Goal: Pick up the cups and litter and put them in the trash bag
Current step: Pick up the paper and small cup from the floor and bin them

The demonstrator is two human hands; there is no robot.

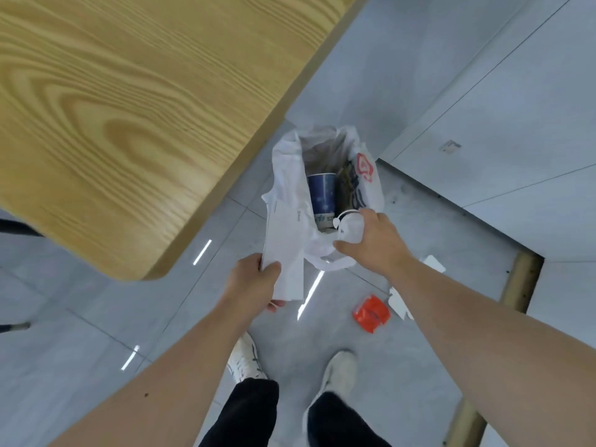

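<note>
A white plastic trash bag (287, 195) with red print hangs open over the grey floor. My left hand (254, 285) grips its near left edge. My right hand (374, 243) is closed on a clear plastic cup (350, 225) with a white rim, held at the bag's near right lip. Inside the bag lies a dark blue paper cup (322, 191) beside other wrappers. On the floor to the right lie an orange wrapper (371, 312) and white paper scraps (400, 303), partly hidden behind my right forearm.
A wooden table top (129, 124) fills the upper left, its rounded corner close to my left hand. Grey wall panels (516, 156) rise on the right, with a wooden leg (519, 285) below them. My two white shoes (338, 372) stand beneath.
</note>
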